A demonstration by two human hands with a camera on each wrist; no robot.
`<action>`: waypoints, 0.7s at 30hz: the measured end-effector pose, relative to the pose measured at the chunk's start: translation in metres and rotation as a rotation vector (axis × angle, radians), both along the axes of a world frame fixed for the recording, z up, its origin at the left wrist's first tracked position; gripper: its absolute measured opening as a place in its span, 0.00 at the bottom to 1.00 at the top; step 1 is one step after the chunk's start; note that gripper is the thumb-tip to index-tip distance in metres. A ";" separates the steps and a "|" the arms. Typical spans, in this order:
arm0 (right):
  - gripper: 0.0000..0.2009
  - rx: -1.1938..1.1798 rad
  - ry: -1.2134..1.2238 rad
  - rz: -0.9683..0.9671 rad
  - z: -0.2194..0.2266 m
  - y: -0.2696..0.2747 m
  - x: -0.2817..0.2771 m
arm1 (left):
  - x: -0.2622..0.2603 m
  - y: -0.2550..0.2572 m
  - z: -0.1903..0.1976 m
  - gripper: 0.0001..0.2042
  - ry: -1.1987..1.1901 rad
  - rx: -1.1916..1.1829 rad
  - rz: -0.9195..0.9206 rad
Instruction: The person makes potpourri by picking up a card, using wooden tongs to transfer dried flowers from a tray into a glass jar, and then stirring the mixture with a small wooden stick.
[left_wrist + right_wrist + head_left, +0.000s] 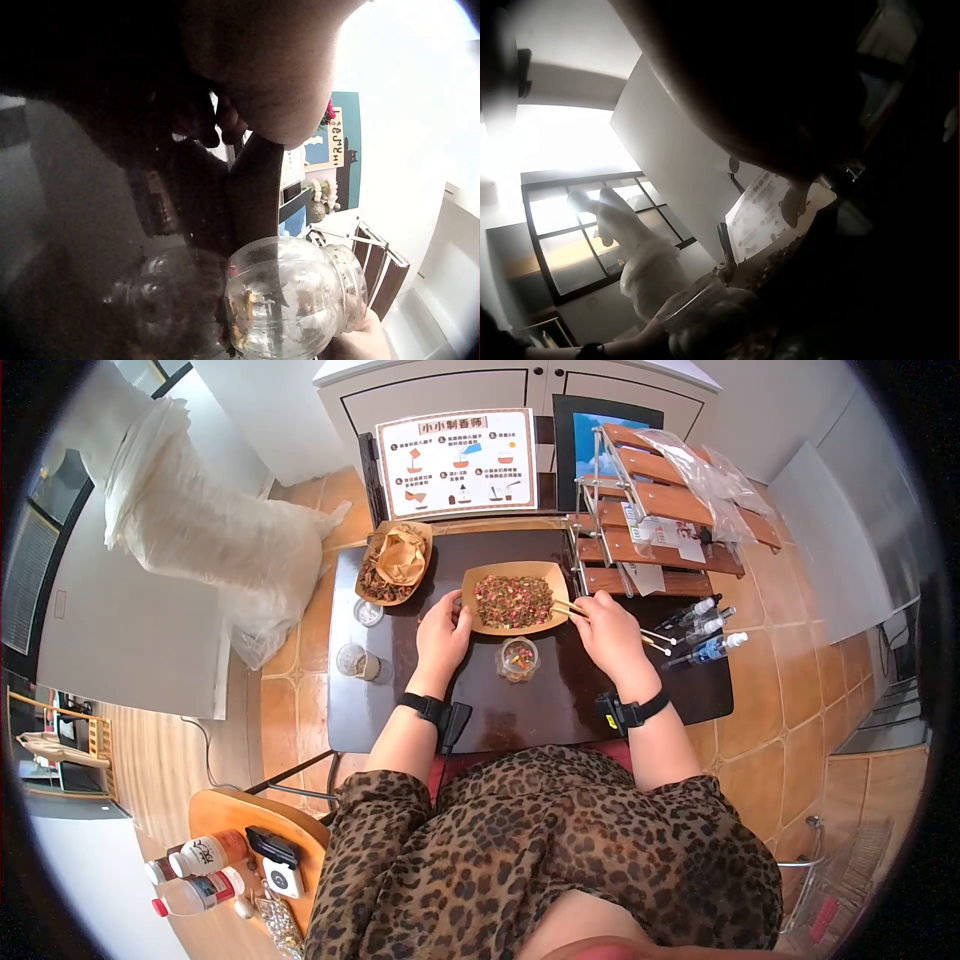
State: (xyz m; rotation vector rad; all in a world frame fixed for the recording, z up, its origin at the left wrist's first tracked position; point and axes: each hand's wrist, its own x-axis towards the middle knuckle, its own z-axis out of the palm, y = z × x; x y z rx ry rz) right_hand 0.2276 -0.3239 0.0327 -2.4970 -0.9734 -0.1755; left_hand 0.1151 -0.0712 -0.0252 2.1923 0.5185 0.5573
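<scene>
A brown paper tray [482, 625] holds a mix of dried petals and herbs [515, 602] in red, green and brown. At its left end, my left hand [443, 640] grips the rim between thumb and fingers. My right hand [608, 635] pinches a pair of pale chopsticks [655, 642] with white ends, their tips reaching over the tray's right side. Just in front of the tray stands a round glass jar [518, 659] with some coloured bits inside; the jar [292, 300] looms close in the left wrist view. The right wrist view is mostly dark.
Another paper tray [406, 598] with dried pieces and crumpled paper stands at back left. Near it are a small clear cup [368, 612] and a jar [357, 662]. Several spray bottles [712, 648] lie at right, below a wooden rack [665, 510]. An instruction sheet [458, 465] stands behind.
</scene>
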 end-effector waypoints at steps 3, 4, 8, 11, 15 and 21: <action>0.07 -0.082 -0.020 0.036 0.000 0.005 0.003 | 0.001 0.001 -0.006 0.15 -0.046 0.018 0.005; 0.08 -0.100 -0.026 0.057 0.000 0.008 0.003 | 0.002 0.001 -0.006 0.15 -0.069 0.026 0.008; 0.08 -0.182 -0.041 0.071 -0.005 0.018 0.006 | 0.002 0.001 -0.007 0.15 -0.072 0.030 0.008; 0.08 -0.199 -0.037 0.063 -0.004 0.025 0.007 | 0.002 0.001 -0.007 0.15 -0.082 0.036 0.006; 0.07 -0.204 -0.046 0.079 -0.004 0.032 0.007 | 0.002 0.002 -0.009 0.15 -0.075 0.018 0.004; 0.06 -0.190 -0.059 0.120 -0.006 0.031 0.010 | 0.002 0.001 -0.005 0.15 -0.063 0.004 0.002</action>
